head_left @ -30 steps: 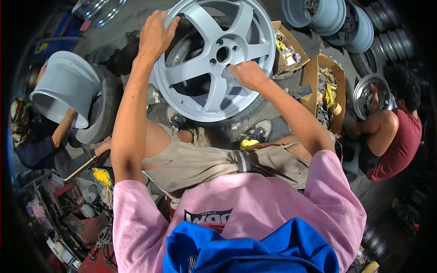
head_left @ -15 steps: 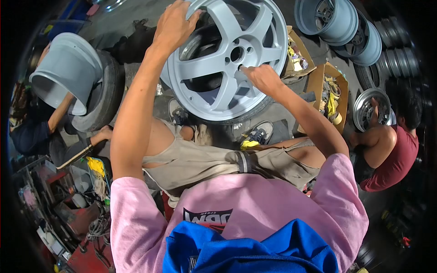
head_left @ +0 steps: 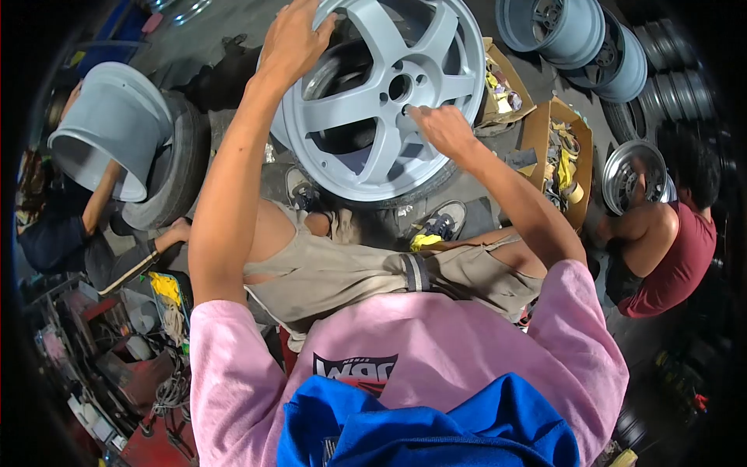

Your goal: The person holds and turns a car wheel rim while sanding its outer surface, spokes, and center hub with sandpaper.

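A grey six-spoke wheel rim (head_left: 342, 115) leans in front of me, its face tilted toward me, with a tyre (head_left: 420, 194) showing behind its lower edge. My left hand (head_left: 294, 43) is closed over the rim's upper left edge, its thumb on the near side and some fingertips cut off by the frame. Close to the centre bore, my right hand (head_left: 445, 131) has its fingers curled together, the index fingertip at a lug hole (head_left: 406, 110). Whether a small thing is pinched there is hidden.
Cardboard boxes (head_left: 537, 144) of scraps and tape stand right of the rim. Grey wheel barrels (head_left: 622, 66) are stacked farther right. A person in red (head_left: 673, 257) holds a shiny rim (head_left: 634, 177). At left, another person's arm (head_left: 101, 198) reaches into a grey barrel (head_left: 117, 117).
The rim and surroundings sit slightly farther left and higher in view. My right fingertip stays at the same lug hole, and my left hand keeps its place on the edge.
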### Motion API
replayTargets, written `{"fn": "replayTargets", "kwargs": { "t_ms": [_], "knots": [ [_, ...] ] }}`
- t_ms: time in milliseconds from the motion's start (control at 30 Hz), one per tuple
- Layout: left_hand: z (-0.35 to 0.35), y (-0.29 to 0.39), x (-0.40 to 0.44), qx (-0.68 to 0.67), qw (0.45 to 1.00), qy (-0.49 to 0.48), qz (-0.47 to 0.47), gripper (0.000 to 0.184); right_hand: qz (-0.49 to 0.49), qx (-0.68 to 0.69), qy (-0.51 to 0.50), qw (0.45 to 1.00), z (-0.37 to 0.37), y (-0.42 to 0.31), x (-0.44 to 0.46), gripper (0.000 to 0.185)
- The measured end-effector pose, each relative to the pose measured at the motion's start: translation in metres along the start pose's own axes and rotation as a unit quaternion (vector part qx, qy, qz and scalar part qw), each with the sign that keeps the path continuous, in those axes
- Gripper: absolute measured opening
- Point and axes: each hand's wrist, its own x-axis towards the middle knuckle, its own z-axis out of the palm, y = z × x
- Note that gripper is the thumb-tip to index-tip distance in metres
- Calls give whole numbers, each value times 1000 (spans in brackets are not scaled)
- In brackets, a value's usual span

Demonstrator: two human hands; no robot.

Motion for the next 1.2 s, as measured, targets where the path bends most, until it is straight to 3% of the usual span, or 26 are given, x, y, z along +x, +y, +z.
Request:
{"fn": "replayTargets", "kwargs": {
  "t_ms": [167,233,267,333,367,400,433,467,533,600,667,700,733,767,800,833,900,933,1033,1100,1133,1167,1200],
  "knots": [
    [-2,-3,3,9,1000,-17,-20,51,7,18,38,999,10,-8,3,22],
    [-2,-3,0,11,999,-23,-18,52,153,89,-54,983,2,-22,10,17],
    [-2,-3,0,7,1000,-16,-14,51,156,89,-52,982,9,-18,12,17],
    [2,-5,1,1,1000,-8,-4,51,129,283,66,948,26,-4,22,20],
    [6,-8,0,10,1000,3,9,51,132,282,69,948,27,4,24,20],
    [5,-6,1,19,1000,15,19,51,282,514,-29,810,22,11,28,21],
    [4,-6,2,19,999,16,20,51,400,692,-125,588,17,14,31,23],
    [3,-6,2,18,1000,1,7,52,399,692,-126,589,22,9,29,23],
    [4,-10,-3,19,1000,-15,-14,53,428,845,15,320,35,-8,20,25],
    [7,-12,0,27,999,39,24,44,444,841,22,307,34,-18,21,25],
    [-7,-4,8,0,999,16,35,40,393,744,-7,540,13,-20,19,26],
    [-13,1,12,-25,999,-1,36,37,344,645,-25,682,18,-14,17,28],
    [-14,3,13,-26,999,2,39,37,343,644,-22,683,23,-3,15,28],
    [-15,5,12,-33,999,5,39,37,189,412,24,891,28,8,12,25],
    [-16,7,11,-39,998,7,38,37,11,130,67,989,30,14,11,23],
    [-18,8,11,-38,999,8,38,37,10,130,68,989,16,14,15,23],
    [-19,9,12,-46,998,-8,34,37,-109,-40,-25,993,-10,19,22,19],
    [-19,9,12,-45,998,-8,32,37,-110,-39,-25,993,-7,15,20,19],
    [-19,10,10,-56,998,-4,35,37,-44,5,-14,999,15,6,13,17],
    [-18,9,10,-50,998,-13,27,37,73,185,42,979,25,2,19,25],
    [-17,9,10,-50,998,-15,31,37,76,186,45,979,21,9,19,25],
    [-17,10,9,-40,999,-11,35,35,173,425,-56,887,13,24,17,26],
    [-18,9,11,-30,999,-5,38,32,252,628,-150,721,2,34,17,28]
  ]
}}
